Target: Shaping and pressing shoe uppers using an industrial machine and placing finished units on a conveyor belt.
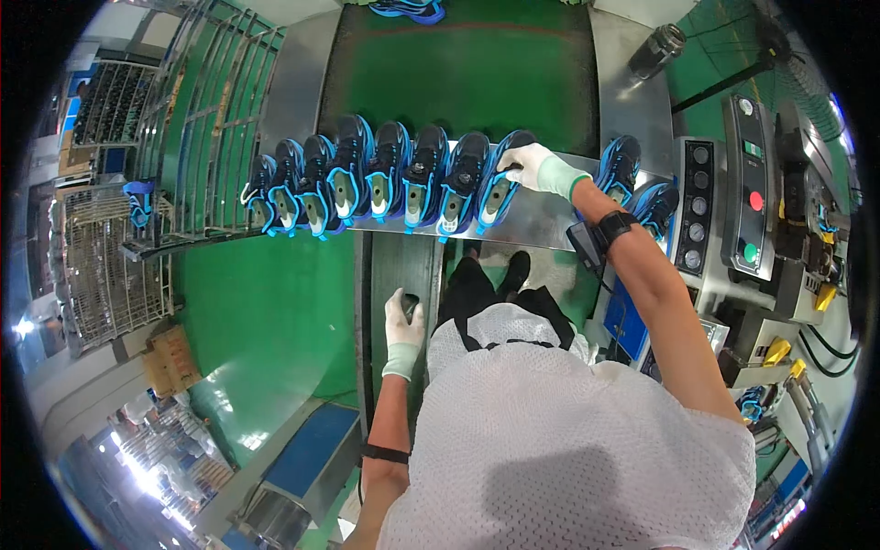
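Note:
A row of black-and-blue shoes (390,163) stands along a narrow metal ledge, heels toward me. My right hand (536,170), in a white glove, reaches to the row's right end. Its fingers are closed on the upper of the last shoe (496,197) there. Low and to the left, beside my body, is my left hand (403,330), gloved too. Its thumb and fingers curl about a small dark object (410,302) whose kind I cannot make out. Two more shoes, one of them the upper shoe (620,163), sit right of my right wrist.
Beyond the ledge (541,236) runs a green conveyor belt (463,82) with another shoe (408,9) at its far end. A dark bottle (656,51) stands on the metal side at right. Control panels (747,188) flank me on the right; a metal rack (215,119) is at left.

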`<state>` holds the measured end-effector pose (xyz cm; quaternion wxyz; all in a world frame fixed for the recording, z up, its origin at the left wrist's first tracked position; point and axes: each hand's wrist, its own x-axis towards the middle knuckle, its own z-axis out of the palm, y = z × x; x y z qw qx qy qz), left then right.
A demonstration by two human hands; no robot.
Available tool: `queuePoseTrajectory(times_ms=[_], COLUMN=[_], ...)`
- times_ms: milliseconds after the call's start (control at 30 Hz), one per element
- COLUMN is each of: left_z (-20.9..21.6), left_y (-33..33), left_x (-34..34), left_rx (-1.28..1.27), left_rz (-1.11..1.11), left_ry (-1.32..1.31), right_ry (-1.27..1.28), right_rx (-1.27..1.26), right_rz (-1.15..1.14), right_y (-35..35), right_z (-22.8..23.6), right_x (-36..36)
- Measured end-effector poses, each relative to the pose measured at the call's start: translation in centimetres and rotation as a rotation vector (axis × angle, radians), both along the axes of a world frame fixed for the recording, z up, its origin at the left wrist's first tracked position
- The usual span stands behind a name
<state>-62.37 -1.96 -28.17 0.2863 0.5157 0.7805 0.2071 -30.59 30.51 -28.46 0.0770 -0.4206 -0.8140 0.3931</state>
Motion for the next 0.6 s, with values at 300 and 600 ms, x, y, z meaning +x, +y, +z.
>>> queuePoseTrajectory(times_ms=[300,600], left_z=[3.8,5.2], left_y=[15.0,30.4], left_x=[-4.7,-8.8], left_rx=[0.302,0.018], left_rz=[-0.306,-0.944], left_ry=[0.211,0.237], right_ry=[-0.110,-0.506], right_rx=[0.159,0.180], right_rz=[-0.167,-0.227], right_y=[-5.0,-5.0], right_z=[0.0,4.3], right_x=[-3.0,-12.1])
